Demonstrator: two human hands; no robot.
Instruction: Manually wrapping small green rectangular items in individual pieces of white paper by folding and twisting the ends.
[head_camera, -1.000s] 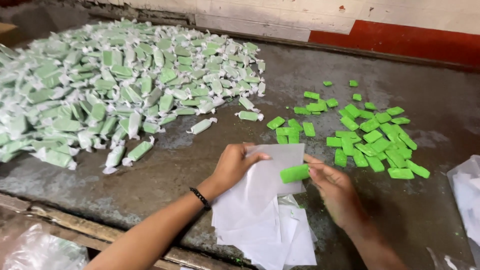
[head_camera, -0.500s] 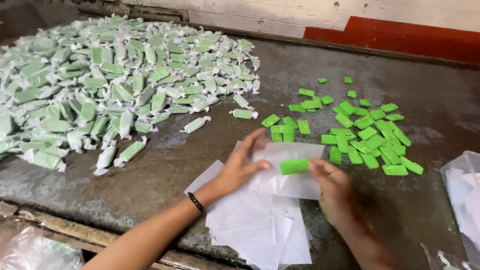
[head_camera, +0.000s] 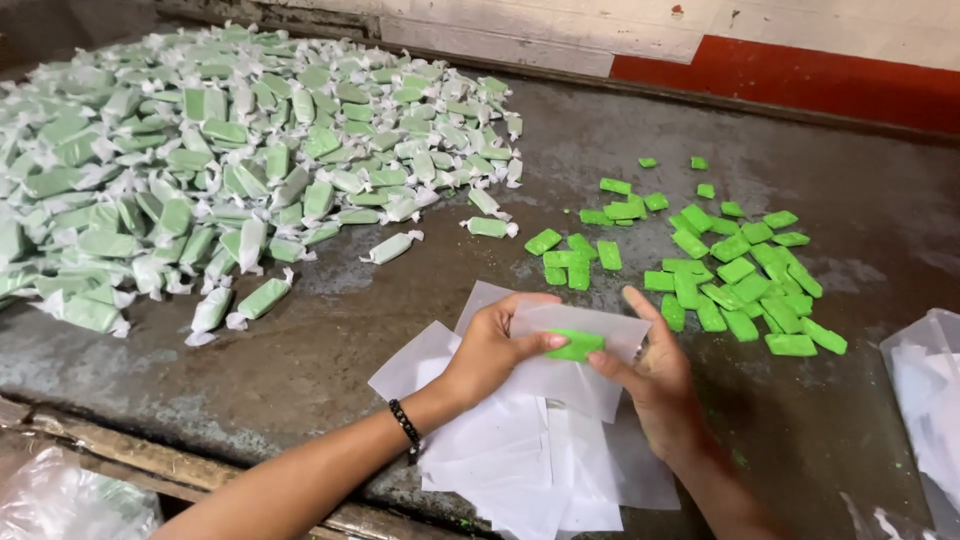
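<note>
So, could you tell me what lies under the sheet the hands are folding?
Under the held wrapper sheet lies a loose stack of white sheets on the dark table. A green piece sits inside the fold. The table beneath the stack is covered.

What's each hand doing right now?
Left hand: closed on the white wrapper sheet around the green bar.
Right hand: pinching the same sheet and bar.

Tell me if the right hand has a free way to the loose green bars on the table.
Probably yes. The right hand is busy, pinching a green bar in a wrapper sheet, but the loose green bars lie just beyond it with bare table between.
</note>
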